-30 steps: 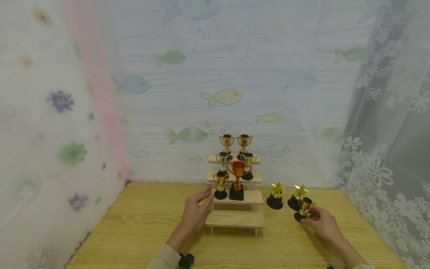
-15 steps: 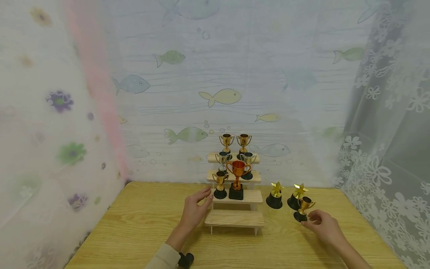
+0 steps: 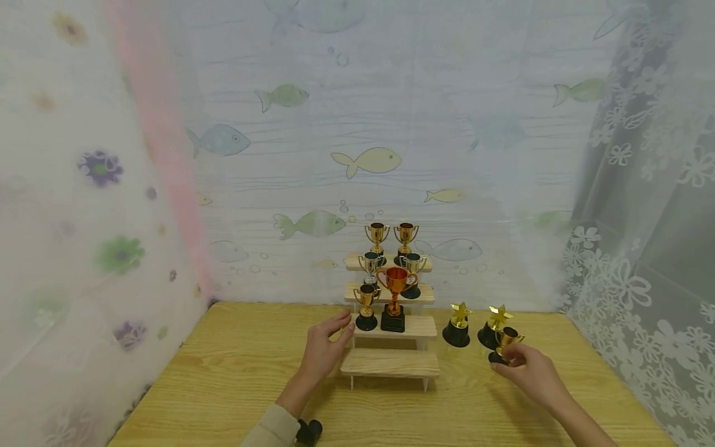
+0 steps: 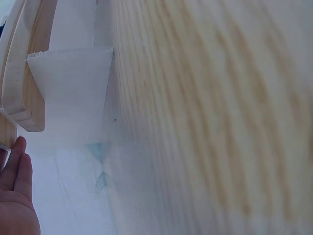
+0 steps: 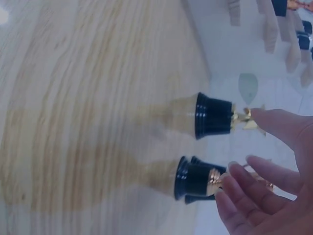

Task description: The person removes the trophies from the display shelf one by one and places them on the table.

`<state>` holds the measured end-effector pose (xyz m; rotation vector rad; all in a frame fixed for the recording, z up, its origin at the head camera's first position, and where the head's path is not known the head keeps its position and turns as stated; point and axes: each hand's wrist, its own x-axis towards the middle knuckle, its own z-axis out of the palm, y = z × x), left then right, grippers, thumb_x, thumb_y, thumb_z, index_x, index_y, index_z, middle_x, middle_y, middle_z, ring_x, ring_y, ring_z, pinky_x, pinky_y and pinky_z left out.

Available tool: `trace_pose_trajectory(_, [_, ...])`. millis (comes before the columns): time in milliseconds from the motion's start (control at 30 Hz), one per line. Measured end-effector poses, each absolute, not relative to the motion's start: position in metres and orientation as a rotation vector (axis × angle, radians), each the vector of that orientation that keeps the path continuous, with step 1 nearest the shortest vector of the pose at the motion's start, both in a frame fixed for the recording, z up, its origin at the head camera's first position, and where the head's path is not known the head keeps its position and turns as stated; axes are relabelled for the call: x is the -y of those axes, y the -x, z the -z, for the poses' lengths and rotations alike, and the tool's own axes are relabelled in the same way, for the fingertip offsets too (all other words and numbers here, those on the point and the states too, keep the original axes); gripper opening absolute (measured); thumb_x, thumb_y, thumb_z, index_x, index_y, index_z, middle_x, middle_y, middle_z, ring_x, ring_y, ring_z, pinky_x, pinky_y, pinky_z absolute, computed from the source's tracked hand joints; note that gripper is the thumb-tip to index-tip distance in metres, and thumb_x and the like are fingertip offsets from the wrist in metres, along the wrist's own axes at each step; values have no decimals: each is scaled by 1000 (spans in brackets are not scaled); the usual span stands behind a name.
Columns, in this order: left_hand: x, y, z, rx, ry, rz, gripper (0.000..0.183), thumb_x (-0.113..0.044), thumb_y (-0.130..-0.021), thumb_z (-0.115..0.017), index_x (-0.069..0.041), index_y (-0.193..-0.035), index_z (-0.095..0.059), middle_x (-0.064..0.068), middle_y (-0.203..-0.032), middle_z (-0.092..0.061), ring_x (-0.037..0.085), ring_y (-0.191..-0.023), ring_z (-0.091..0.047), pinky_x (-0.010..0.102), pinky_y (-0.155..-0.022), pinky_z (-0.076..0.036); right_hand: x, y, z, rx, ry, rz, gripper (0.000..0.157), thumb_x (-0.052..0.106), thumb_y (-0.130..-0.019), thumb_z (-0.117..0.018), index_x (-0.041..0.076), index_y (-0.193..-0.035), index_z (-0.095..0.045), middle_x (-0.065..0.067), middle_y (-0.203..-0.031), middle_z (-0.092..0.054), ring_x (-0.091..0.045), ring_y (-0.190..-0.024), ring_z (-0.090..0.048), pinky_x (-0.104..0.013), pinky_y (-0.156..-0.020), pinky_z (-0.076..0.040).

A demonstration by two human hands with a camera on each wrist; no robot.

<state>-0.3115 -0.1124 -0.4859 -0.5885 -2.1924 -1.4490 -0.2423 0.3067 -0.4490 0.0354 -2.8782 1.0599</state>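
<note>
My left hand [image 3: 324, 347] is held at the left end of a stepped wooden stand [image 3: 391, 363], its straight fingertips right at a step's edge. In the left wrist view the fingers [image 4: 23, 178] lie along the stand's end. On the right, my right hand [image 3: 527, 372] is around a small golden trophy cup [image 3: 509, 335] standing upright on the table. The right wrist view shows fingers overlapping the cup's stem above its black base [image 5: 193, 178], with the thumb [image 5: 274, 125] held apart from it. Two gold star trophies [image 3: 459, 320] stand just behind.
Two gold cups [image 3: 377, 233] stand on the top step, two silver cups [image 3: 370, 264] on the one below. A small gold cup [image 3: 367, 298] and a larger orange cup [image 3: 396, 282] share the third step. Fish-print curtain [image 3: 368, 161] hangs behind the table.
My right hand has shifted slightly left and up, from the cup's base to around its stem; the cup stays in place. The left hand has not moved.
</note>
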Motion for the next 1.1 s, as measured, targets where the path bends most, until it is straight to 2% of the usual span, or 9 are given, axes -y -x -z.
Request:
trace_pose_trajectory(267, [113, 313, 486, 2200, 595, 1435, 34, -20, -102, -66, 5, -125, -70, 19, -136, -64, 36, -127, -61, 51, -99, -54, -291, 242, 438, 2833, -121, -1070, 45, 30, -92, -78, -3, -119, -66, -18, -115, -69, -32, -102, -66, -45, -79, -59])
trace_pose_trajectory(400, [113, 314, 486, 2211, 588, 1431, 33, -20, -102, -66, 4, -125, -71, 17, -137, -64, 34, -128, -60, 49, -99, -54, -281, 244, 434, 2808, -139, -1087, 46, 31, -91, -79, -3, -119, -66, -17, -114, -69, -33, -103, -66, -46, -82, -59])
trace_pose_trajectory(533, [113, 314, 486, 2211, 589, 1423, 33, -19, -102, -67, 3, -125, -71, 15, -136, -65, 33, -127, -61, 48, -99, -54, -270, 245, 430, 2770, -179, -1101, 41, 25, -91, -80, -2, -117, -67, -15, -114, -70, -34, -105, -66, -43, -85, -59])
trace_pose_trajectory(733, [113, 313, 486, 2201, 595, 1423, 33, -19, -102, -67, 4, -125, -71, 16, -136, -65, 34, -127, -61, 49, -98, -54, -254, 247, 424, 2736, -236, -1132, 45, 27, -91, -80, -3, -122, -66, -19, -118, -69, -36, -107, -66, -41, -83, -59])
trace_pose_trajectory(933, [113, 313, 486, 2202, 593, 1414, 33, -19, -102, -67, 4, -125, -71, 16, -136, -65, 34, -127, -61, 49, -99, -54, -243, 251, 423, 2725, -223, -1142, 44, 30, -91, -80, 2, -123, -67, -16, -120, -69, -33, -110, -65, -40, -86, -56])
trace_pose_trajectory(1100, [113, 313, 487, 2189, 610, 1395, 33, -18, -102, -66, 5, -125, -71, 18, -135, -65, 36, -126, -61, 52, -97, -54, -233, 253, 420, 2693, -262, -1146, 42, 27, -91, -80, 2, -121, -68, -15, -119, -70, -31, -107, -66, -42, -88, -55])
